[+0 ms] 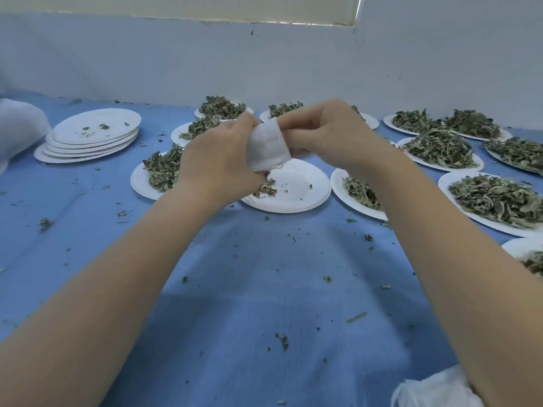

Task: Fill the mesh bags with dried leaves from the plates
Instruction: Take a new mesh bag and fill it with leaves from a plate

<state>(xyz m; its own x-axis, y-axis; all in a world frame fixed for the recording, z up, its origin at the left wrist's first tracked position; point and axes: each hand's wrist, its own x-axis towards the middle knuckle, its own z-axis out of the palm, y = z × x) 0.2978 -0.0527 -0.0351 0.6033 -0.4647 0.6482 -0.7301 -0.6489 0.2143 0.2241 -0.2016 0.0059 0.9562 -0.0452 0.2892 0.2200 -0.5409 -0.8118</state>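
A small white mesh bag point(266, 148) hangs between both hands above a nearly bare white plate point(299, 189). My left hand point(219, 160) grips the bag's left side from below. My right hand point(326, 132) pinches its upper right edge. A small clump of dried leaves point(266, 186) lies on the plate just under the bag. A thin thread dangles from the bag's lower right corner. What is inside the bag stays hidden.
Several white plates heaped with dried leaves point(496, 199) ring the middle and right of the blue cloth point(264, 289). A stack of used plates point(94, 136) stands at the left. White mesh bags point(435, 389) lie at the lower right, a white bundle point(17, 124) at far left.
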